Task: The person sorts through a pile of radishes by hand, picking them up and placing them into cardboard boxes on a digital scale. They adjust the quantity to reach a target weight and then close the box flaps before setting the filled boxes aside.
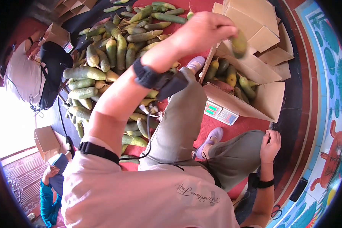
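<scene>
My left hand (212, 32) is closed around the end of a green radish (239, 45), held above an open cardboard box (254, 104). The radish is slightly blurred. Inside the box lie several green radishes (231, 75), some with yellowish ends. The box sits on a digital scale (221, 113) with lit green displays. My right hand (270, 146) rests on my bent knee, its fingers curled together with nothing visible in them.
A large heap of green radishes (121, 51) spreads over the red mat on the left. Folded cardboard boxes (250, 22) stand behind the filled box. Another person's hand (51, 171) shows at lower left. A dark phone-like object (298, 190) lies at right. A cable runs beside my leg.
</scene>
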### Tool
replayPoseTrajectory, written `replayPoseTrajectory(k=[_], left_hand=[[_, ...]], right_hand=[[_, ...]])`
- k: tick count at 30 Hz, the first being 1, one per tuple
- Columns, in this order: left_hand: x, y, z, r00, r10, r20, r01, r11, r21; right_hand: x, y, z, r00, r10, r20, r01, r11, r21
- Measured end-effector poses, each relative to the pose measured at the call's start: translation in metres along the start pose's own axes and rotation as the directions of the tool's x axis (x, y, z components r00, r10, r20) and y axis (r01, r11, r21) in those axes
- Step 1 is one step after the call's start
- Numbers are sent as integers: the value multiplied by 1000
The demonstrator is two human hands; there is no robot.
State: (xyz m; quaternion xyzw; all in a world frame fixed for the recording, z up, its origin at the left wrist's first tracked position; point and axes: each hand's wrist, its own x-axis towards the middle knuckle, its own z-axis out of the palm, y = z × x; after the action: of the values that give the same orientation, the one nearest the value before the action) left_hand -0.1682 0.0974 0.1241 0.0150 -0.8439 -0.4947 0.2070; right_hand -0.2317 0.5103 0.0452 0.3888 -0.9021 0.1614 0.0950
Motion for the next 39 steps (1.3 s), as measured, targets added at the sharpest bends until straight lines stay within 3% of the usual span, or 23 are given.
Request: replayPoseTrajectory(k=[3, 5, 7, 8, 9, 10, 11, 12, 13, 14, 16, 18, 19, 21, 26, 29, 33, 39], left_hand=[[1, -23, 11, 996, 83, 14, -84, 984, 158], [-17, -48, 4, 988, 147, -46, -120, 923, 365], [-46, -91, -15, 994, 107, -16, -84, 859, 505], [-65, -120, -29, 976, 210, 49, -200, 793, 575], [-88, -125, -39, 1000, -29, 8, 20, 841, 541], [-106, -134, -46, 980, -201, 11, 153, 782, 604], [-127, -150, -53, 930, -367, 2, 274, 699, 660], [-178, -209, -55, 865, -502, -16, 389, 648, 655], [-198, -212, -51, 837, -542, -71, 477, 660, 581], [-220, -234, -45, 816, -572, -79, 481, 597, 642], [-244, -256, -34, 686, -725, -66, 531, 437, 726], [-274, -277, -18, 647, -760, -63, 559, 415, 718], [-284, -281, -8, 642, -765, -56, 560, 417, 716], [-290, -276, 15, 573, -818, -46, 478, 288, 830], [-300, -296, 57, 530, -848, 5, 428, 273, 861], [-301, -308, 72, 659, -752, 7, 347, 312, 885], [-296, -323, 88, 673, -739, 33, 250, 269, 930], [-269, -310, 89, 542, -833, 107, 118, 202, 972]], right_hand=[[-5, 3, -2, 1000, -5, -7, 5, 1000, -30], [-7, 5, -1, 1000, -15, -14, 14, 999, -41], [-9, 7, -3, 1000, 9, -12, -9, 1000, -17], [-10, 7, -2, 1000, 7, -6, -7, 1000, -8], [-10, 8, -2, 1000, 15, -5, -15, 1000, 1], [-9, 9, -2, 1000, 24, -3, -24, 1000, 7], [-7, 8, -3, 999, 35, 7, -35, 999, 10], [-3, 8, 0, 999, 30, 21, -30, 999, 15], [-3, 9, 0, 999, 30, 29, -31, 999, 10], [-3, 10, 0, 999, 32, 37, -32, 999, 6], [-1, 7, -1, 998, 36, 45, -36, 999, 10], [0, 7, 0, 998, 43, 54, -44, 999, 7], [0, 8, 0, 997, 37, 63, -37, 999, -6], [0, 9, -1, 996, 33, 79, -31, 999, -27], [4, 7, 0, 993, 69, 93, -67, 998, -17], [5, 8, 0, 987, 106, 121, -105, 994, -16], [10, 7, 0, 983, 108, 146, -104, 994, -33], [16, 1, 0, 977, 132, 167, -131, 991, -18]])
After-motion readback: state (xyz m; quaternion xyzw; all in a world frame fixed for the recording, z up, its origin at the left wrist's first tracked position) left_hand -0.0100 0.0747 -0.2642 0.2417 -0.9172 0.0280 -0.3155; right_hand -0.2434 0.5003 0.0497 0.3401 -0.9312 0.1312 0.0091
